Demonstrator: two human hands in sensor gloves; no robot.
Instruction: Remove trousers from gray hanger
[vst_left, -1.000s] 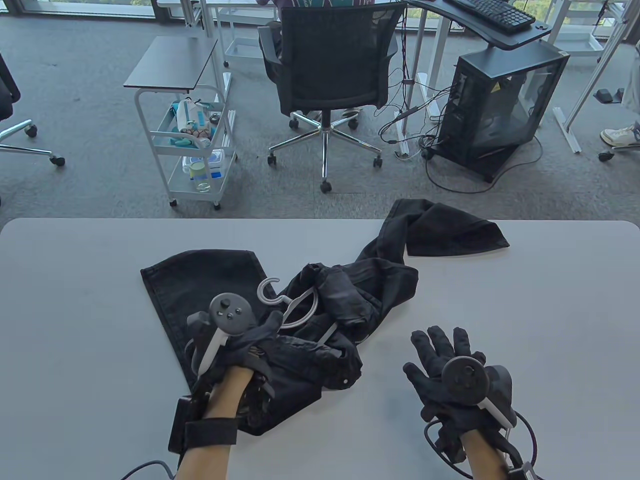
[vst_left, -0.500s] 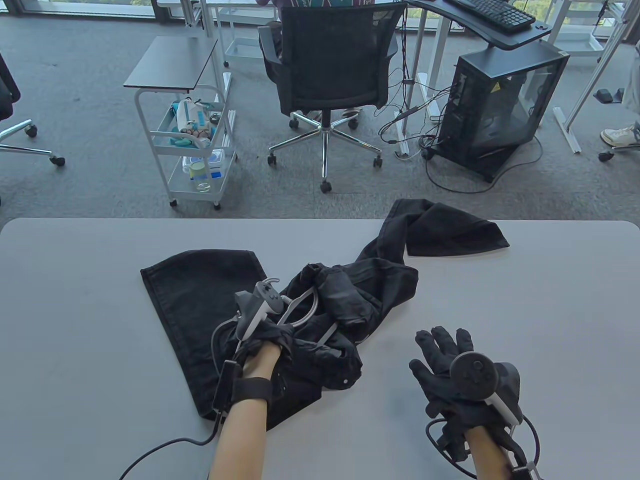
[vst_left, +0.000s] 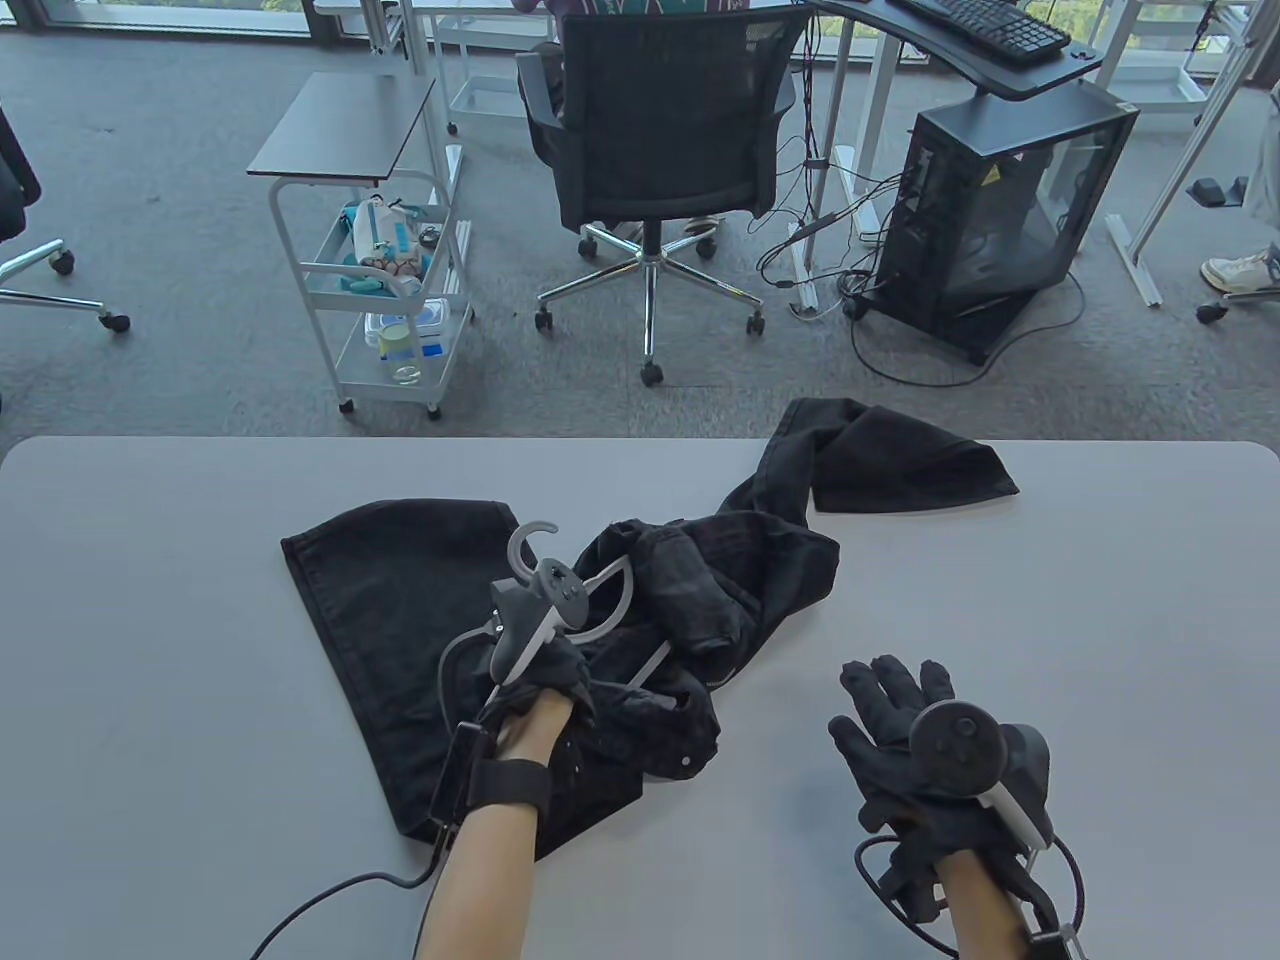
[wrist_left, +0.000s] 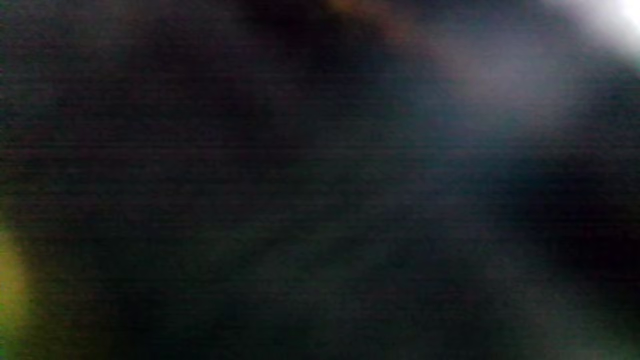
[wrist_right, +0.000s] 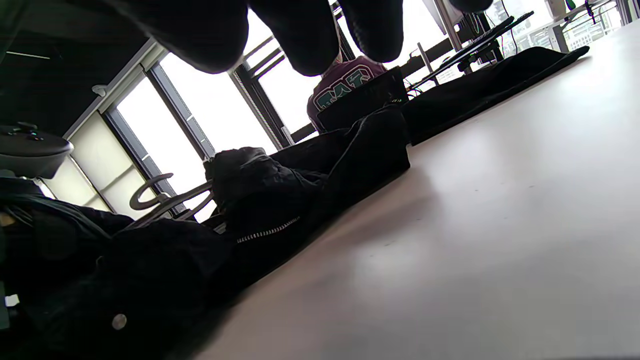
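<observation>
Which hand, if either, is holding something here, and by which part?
The left hand is down on the gray hanger and trousers; its fingers are hidden, so no grip can be confirmed. The right hand is spread, holding nothing.

Table view looks down on desk (vst_left: 150, 560) and office behind; right wrist view sits low near the desk surface, tilted, facing the trousers (wrist_right: 320, 175) and hanger (wrist_right: 150, 197), shared with table view; left wrist view dark blur
</observation>
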